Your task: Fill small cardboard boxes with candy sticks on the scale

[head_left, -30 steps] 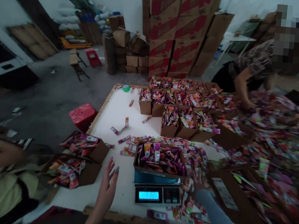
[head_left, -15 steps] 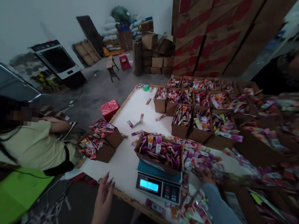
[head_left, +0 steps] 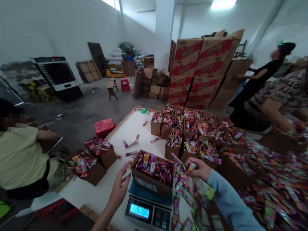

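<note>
An open cardboard box [head_left: 151, 184] full of mostly purple stick packets [head_left: 162, 172] sits on a digital scale [head_left: 148, 213] with a lit blue display. My left hand [head_left: 119, 186] is beside the box's left side, its fingers apart and holding nothing; whether a fingertip touches the cardboard I cannot tell. To the right of the box, my right hand [head_left: 199, 169] pinches a few stick packets [head_left: 191, 168] above a loose heap of more packets [head_left: 184, 196]. Exactly how many it holds is unclear.
Rows of packet-filled boxes [head_left: 175, 139] stand across the table [head_left: 127, 127]. Two more boxes [head_left: 94, 173] sit at the left edge, near a seated person [head_left: 16, 153]. At right, another person [head_left: 278, 94] leans over a large packet pile [head_left: 286, 179].
The view has tilted up. My left hand has risen to the box's side. My right hand has lifted from the loose heap with packets in its fingers.
</note>
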Demonstrator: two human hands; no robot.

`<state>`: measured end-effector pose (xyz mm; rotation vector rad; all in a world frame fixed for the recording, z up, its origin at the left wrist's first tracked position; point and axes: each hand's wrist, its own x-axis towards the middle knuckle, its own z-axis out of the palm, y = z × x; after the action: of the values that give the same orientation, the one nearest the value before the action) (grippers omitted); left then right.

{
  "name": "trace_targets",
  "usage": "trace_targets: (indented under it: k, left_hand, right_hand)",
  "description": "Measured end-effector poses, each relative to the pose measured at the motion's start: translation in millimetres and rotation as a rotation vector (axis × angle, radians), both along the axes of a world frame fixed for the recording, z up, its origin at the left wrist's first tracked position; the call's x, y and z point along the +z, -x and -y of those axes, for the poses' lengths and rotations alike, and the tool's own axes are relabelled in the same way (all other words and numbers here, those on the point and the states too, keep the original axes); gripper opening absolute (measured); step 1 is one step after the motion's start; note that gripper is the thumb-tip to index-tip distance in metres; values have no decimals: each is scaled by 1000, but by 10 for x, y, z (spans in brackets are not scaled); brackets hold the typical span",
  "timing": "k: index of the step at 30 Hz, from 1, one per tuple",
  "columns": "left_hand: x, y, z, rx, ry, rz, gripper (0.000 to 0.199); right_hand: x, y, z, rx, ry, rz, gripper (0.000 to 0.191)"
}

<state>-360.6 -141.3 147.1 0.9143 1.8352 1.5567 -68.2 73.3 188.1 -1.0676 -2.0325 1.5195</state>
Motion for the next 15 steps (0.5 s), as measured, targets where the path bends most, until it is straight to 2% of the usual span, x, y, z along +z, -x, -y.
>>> trace_targets:
  k: [1,2,4,6,8,10,11,12,13,14,15]
  left_hand:
    - [30,-8,-77,-15,-8,-10,52]
    - [60,-16,-140,-18,-14,-15,52]
    - [116,-17,-202,-18,-22,-25,52]
    - [157,35,-150,-31,-27,-58,50]
    - [158,166,33,-27,-19,-115,47]
    - [94,364,329,21,23,-161,45]
    - [38,472,509,64,55,-170,44]
    - [-31,576,703,116,93,-173,45]
    - [-106,669,902,172,130,-173,45]
    - [-184,745,1100,220,168,-174,47]
    - [-258,801,1289,262,205,-178,48]
  right_hand:
    - [186,245,18,108,-39,40,25]
    - [331,501,45,131,-64,54,23]
    - [496,958,90,145,-115,92,27]
    - [534,1211,80,119,-158,117,38]
    - [486,1179,-6,78,-189,118,53]
    - [334,900,-145,-2,-197,101,62]
    - [198,706,-217,-62,-191,136,63]
    - [13,499,-275,-133,-176,181,65]
    - [-221,296,-308,-243,-169,373,67]
    - [-497,109,-306,-292,-146,647,70]
    - [-799,-55,-266,-290,-101,774,74]
